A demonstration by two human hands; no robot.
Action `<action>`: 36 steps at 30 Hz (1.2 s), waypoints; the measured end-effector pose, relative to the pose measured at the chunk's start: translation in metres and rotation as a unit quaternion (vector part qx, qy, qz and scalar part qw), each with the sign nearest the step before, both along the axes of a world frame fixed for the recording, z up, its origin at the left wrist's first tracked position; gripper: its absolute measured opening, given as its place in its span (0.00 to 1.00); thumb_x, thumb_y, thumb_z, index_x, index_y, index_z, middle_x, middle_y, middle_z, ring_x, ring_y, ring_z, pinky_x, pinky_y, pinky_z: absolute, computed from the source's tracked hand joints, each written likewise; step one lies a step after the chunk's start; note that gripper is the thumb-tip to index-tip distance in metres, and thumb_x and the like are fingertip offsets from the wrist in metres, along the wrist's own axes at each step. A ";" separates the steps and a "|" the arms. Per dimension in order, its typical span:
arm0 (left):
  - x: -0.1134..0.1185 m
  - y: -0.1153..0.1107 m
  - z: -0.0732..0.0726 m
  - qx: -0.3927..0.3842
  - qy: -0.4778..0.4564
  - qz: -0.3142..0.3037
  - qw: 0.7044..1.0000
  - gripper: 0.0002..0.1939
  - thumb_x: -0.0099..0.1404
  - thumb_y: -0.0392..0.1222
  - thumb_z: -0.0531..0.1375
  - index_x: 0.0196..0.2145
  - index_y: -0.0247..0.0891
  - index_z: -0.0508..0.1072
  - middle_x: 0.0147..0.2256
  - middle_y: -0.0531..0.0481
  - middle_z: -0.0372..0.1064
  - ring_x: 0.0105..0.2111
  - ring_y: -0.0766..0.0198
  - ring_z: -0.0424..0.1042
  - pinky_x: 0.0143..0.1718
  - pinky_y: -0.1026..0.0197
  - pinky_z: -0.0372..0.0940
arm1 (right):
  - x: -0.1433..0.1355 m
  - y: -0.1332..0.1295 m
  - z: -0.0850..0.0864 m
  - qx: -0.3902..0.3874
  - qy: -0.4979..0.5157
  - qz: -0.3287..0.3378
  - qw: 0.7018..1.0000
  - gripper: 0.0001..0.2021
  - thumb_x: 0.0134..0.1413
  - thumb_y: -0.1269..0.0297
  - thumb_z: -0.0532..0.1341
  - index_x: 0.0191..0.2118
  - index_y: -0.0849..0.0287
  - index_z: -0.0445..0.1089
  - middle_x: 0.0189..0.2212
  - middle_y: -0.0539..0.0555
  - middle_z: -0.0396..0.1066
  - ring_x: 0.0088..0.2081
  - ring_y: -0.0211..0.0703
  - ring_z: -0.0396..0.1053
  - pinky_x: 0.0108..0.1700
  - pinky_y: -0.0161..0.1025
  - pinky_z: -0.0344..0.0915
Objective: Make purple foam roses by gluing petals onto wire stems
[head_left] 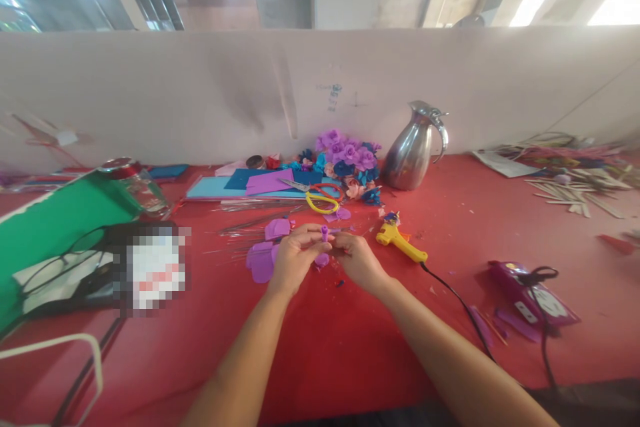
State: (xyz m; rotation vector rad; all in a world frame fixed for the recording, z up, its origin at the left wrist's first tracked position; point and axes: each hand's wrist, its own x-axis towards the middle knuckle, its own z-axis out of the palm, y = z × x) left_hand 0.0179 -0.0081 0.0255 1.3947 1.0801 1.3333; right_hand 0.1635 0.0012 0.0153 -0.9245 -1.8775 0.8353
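Over the middle of the red table, my left hand (296,257) pinches a small purple rolled piece (325,234) upright between thumb and fingers. My right hand (359,256) is closed close beside it, its fingertips near a thin purple bit that sticks out from the roll. Whatever those fingertips hold is hidden. Cut purple petals (263,263) lie to the left of my left hand, and another purple petal (323,259) lies under the hands. A yellow hot glue gun (401,242) rests on the table to the right of my right hand.
Scissors (323,199) lie on coloured sheets (210,188) behind my hands. Beyond them are paper flowers (345,153) and a steel jug (411,150). Thin wires (235,233) spread at left, near a glass jar (140,188). A magenta box (533,293) with a cord sits at right.
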 end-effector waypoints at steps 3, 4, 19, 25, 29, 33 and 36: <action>-0.001 0.001 -0.002 -0.001 -0.002 -0.009 1.000 0.02 0.51 0.41 0.67 0.25 0.43 0.81 0.34 0.49 0.73 0.38 0.59 0.71 0.43 0.59 0.64 | 0.000 0.000 0.000 0.002 0.001 0.013 1.000 0.12 0.55 0.70 0.55 0.25 0.58 0.72 0.26 0.52 0.72 0.31 0.42 0.68 0.36 0.35 0.63; -0.001 0.001 -0.002 0.000 -0.002 -0.007 1.000 0.02 0.51 0.41 0.67 0.25 0.43 0.80 0.33 0.49 0.73 0.38 0.60 0.71 0.42 0.60 0.64 | 0.000 0.000 0.000 0.002 0.000 0.015 1.000 0.12 0.55 0.71 0.55 0.25 0.59 0.72 0.26 0.53 0.72 0.31 0.42 0.68 0.36 0.35 0.63; -0.003 0.003 -0.005 0.020 0.029 0.007 0.999 0.03 0.54 0.42 0.65 0.27 0.44 0.81 0.34 0.50 0.72 0.38 0.60 0.70 0.44 0.59 0.63 | 0.000 -0.001 0.000 -0.051 -0.010 -0.019 0.998 0.10 0.53 0.65 0.58 0.23 0.60 0.68 0.20 0.48 0.64 0.25 0.38 0.62 0.28 0.32 0.56; -0.002 0.004 -0.010 0.007 0.019 0.008 1.000 0.03 0.53 0.41 0.66 0.27 0.43 0.81 0.40 0.48 0.70 0.44 0.58 0.69 0.43 0.59 0.63 | 0.002 -0.002 0.002 -0.049 0.026 -0.026 0.998 0.11 0.51 0.63 0.58 0.21 0.60 0.67 0.19 0.48 0.63 0.25 0.36 0.60 0.28 0.31 0.55; -0.002 0.004 -0.008 -0.002 0.001 0.005 1.000 0.03 0.50 0.41 0.67 0.23 0.41 0.80 0.38 0.47 0.71 0.42 0.58 0.69 0.43 0.58 0.63 | 0.002 -0.002 0.003 -0.032 0.031 -0.008 0.999 0.13 0.52 0.63 0.58 0.19 0.60 0.66 0.20 0.49 0.64 0.26 0.38 0.61 0.29 0.32 0.57; 0.000 0.002 -0.005 0.005 -0.020 -0.013 1.000 0.03 0.51 0.41 0.67 0.23 0.41 0.80 0.34 0.48 0.72 0.39 0.59 0.70 0.43 0.57 0.64 | 0.003 -0.001 0.001 -0.023 0.023 -0.014 0.999 0.14 0.53 0.62 0.58 0.19 0.60 0.67 0.19 0.49 0.64 0.26 0.38 0.61 0.29 0.32 0.56; -0.001 0.002 -0.004 0.003 -0.019 -0.028 0.999 0.04 0.54 0.42 0.65 0.26 0.41 0.80 0.38 0.47 0.72 0.41 0.58 0.69 0.43 0.57 0.64 | 0.002 0.000 0.000 -0.019 0.025 -0.022 0.999 0.15 0.54 0.61 0.58 0.19 0.60 0.68 0.20 0.49 0.65 0.25 0.38 0.62 0.29 0.32 0.57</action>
